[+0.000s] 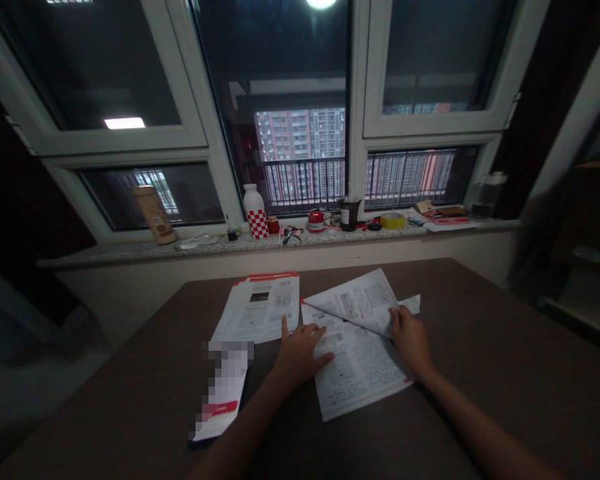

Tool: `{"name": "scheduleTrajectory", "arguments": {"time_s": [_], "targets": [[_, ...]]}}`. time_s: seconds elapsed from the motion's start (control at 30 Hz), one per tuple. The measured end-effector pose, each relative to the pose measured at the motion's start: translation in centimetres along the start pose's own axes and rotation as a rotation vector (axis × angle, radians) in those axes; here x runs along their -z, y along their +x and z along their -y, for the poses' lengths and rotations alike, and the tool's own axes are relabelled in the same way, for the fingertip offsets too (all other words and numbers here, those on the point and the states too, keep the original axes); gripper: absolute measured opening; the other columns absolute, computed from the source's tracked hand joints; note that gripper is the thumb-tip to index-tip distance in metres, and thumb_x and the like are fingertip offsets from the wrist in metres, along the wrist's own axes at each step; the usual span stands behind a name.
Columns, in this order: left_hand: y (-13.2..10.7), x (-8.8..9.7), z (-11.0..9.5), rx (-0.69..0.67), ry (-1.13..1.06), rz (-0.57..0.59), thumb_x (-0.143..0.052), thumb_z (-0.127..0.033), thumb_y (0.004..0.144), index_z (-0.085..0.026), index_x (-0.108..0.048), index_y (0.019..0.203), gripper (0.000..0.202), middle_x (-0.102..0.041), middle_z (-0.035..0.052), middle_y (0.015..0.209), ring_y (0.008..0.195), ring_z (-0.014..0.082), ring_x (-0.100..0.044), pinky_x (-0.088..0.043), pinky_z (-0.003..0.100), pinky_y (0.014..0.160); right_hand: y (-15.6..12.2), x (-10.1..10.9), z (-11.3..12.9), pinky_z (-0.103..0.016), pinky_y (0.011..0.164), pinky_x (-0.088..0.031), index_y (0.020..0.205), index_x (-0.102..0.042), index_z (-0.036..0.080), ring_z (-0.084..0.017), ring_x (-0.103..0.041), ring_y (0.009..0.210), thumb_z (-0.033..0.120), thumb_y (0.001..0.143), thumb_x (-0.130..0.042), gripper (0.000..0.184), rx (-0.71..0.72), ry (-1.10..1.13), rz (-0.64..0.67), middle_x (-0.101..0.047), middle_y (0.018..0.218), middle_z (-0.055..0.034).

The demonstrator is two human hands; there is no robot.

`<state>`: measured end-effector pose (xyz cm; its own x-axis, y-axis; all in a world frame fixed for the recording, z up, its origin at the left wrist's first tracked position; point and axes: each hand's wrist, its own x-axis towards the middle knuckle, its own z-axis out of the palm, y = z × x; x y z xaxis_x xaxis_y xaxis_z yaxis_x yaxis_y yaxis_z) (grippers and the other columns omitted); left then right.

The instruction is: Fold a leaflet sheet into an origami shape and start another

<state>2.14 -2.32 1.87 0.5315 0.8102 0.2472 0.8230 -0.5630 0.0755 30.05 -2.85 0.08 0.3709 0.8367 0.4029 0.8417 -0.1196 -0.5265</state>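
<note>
No wording can be read. The white printed sheets (357,360) on the dark brown desk (480,347) carry columns of text too small to make out. Beyond them, labels on the tan cylindrical canister (155,215) and dark cup (349,215) are too blurred, and the red-banded white booklet (225,400) is pixelated.

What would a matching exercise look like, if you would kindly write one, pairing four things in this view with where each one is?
Things:
1. Left hand
2. Right hand
3. Checkered white bottle
4. Roll of yellow tape

Places:
A. On the windowsill, left of the central window frame
B. At the edge of the folded page
C. On the windowsill, right of that frame
D. Spread on the printed sheet

Pairs: 1-D, 2-B, 3-A, 4-C
</note>
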Motion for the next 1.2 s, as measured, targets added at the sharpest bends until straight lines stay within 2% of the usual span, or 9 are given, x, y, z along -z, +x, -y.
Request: {"name": "scheduleTrajectory", "arguments": {"time_s": [0.07, 0.13, 0.33, 0.47, 0.63, 0.77, 0.83, 0.93, 1.2], "targets": [[0.1, -0.4, 0.1, 0.036, 0.032, -0.015, -0.041, -0.065, 0.088, -0.020, -0.049, 0.132, 0.064, -0.056, 0.0129, 0.131, 0.122, 0.0303, -0.048, 0.005, 0.064, 0.111, 0.1, 0.0, -0.1, -0.024, 0.052, -0.024, 0.091, -0.060, 0.016, -0.016, -0.056, 0.057, 0.033, 0.099, -0.036, 0.031, -0.011, -0.002, 0.001, -0.065, 0.069, -0.0070], [0.2, -0.9, 0.3, 0.057, 0.057, 0.001, -0.038, -0.066, 0.088, -0.017, -0.051, 0.130, 0.066, -0.054, 0.0151, 0.133, 0.125, 0.0318, -0.045, 0.002, 0.065, 0.111, 0.1, 0.0, -0.1, -0.024, 0.052, -0.023, 0.092, -0.060, 0.016, -0.016, -0.055, 0.057, 0.033, 0.099, -0.037, 0.030, -0.019, -0.016, 0.007, -0.064, 0.069, -0.0069], [0.1, -1.3, 1.0, 0.060, 0.088, 0.082, -0.033, -0.073, 0.085, -0.021, -0.051, 0.129, 0.070, -0.040, 0.0133, 0.147, 0.137, 0.0362, -0.030, -0.001, 0.071, 0.107, 0.5, 0.1, -0.3, -0.024, 0.052, -0.024, 0.093, -0.060, 0.014, -0.015, -0.054, 0.056, 0.032, 0.099, -0.038, 0.029, -0.062, -0.056, 0.003, -0.064, 0.069, -0.0071], [-0.1, -1.2, 1.3, 0.048, 0.076, 0.084, -0.034, -0.074, 0.084, -0.024, -0.051, 0.129, 0.070, -0.042, 0.0123, 0.146, 0.134, 0.0364, -0.035, 0.005, 0.073, 0.105, 0.9, 0.2, -0.6, -0.025, 0.052, -0.024, 0.090, -0.060, 0.013, -0.016, -0.054, 0.056, 0.031, 0.098, -0.038, 0.029, -0.099, -0.057, -0.041, -0.063, 0.070, -0.0085], [-0.3, -1.7, 1.1, 0.074, 0.065, 0.057, -0.031, -0.073, 0.085, -0.025, -0.049, 0.131, 0.070, -0.039, 0.0116, 0.148, 0.136, 0.0358, -0.032, 0.002, 0.073, 0.105, 0.4, 0.1, -0.2, -0.024, 0.052, -0.024, 0.093, -0.058, 0.015, -0.016, -0.056, 0.057, 0.034, 0.099, -0.036, 0.030, -0.023, -0.039, -0.001, -0.064, 0.069, -0.0068], [-0.2, -1.5, 0.0, 0.178, 0.127, -0.007, -0.036, -0.071, 0.085, -0.024, -0.053, 0.130, 0.067, -0.043, 0.0168, 0.142, 0.134, 0.0377, -0.031, -0.007, 0.072, 0.104, 0.0, -0.1, 0.3, -0.024, 0.052, -0.024, 0.098, -0.057, 0.016, -0.016, -0.056, 0.055, 0.036, 0.100, -0.033, 0.031, 0.000, -0.074, 0.071, -0.064, 0.069, -0.0061], [-0.2, -1.2, -0.8, 0.282, 0.188, -0.055, -0.041, -0.067, 0.085, -0.019, -0.054, 0.128, 0.066, -0.050, 0.0196, 0.134, 0.128, 0.0378, -0.038, -0.013, 0.069, 0.105, 0.0, -0.2, 0.3, -0.024, 0.051, -0.024, 0.100, -0.057, 0.016, -0.016, -0.057, 0.056, 0.035, 0.100, -0.032, 0.031, -0.004, -0.094, 0.098, -0.065, 0.070, -0.0065], [-0.1, -0.8, -1.7, 0.377, 0.265, -0.112, -0.044, -0.065, 0.085, -0.012, -0.061, 0.115, 0.064, -0.056, 0.0203, 0.123, 0.120, 0.0379, -0.044, -0.019, 0.064, 0.106, 0.1, -0.3, 0.3, -0.025, 0.052, -0.024, 0.101, -0.057, 0.016, -0.017, -0.058, 0.057, 0.035, 0.100, -0.032, 0.031, -0.005, -0.106, 0.114, -0.065, 0.070, -0.0073], [-0.2, -0.2, -2.0, 0.417, 0.277, -0.142, -0.047, -0.058, 0.086, -0.010, -0.064, 0.109, 0.055, -0.054, 0.0185, 0.122, 0.117, 0.0389, -0.042, -0.020, 0.062, 0.105, 0.1, -0.3, 0.2, -0.024, 0.052, -0.026, 0.099, -0.057, 0.016, -0.017, -0.059, 0.058, 0.034, 0.100, -0.033, 0.030, -0.003, -0.062, 0.108, -0.066, 0.071, -0.0076]]}}
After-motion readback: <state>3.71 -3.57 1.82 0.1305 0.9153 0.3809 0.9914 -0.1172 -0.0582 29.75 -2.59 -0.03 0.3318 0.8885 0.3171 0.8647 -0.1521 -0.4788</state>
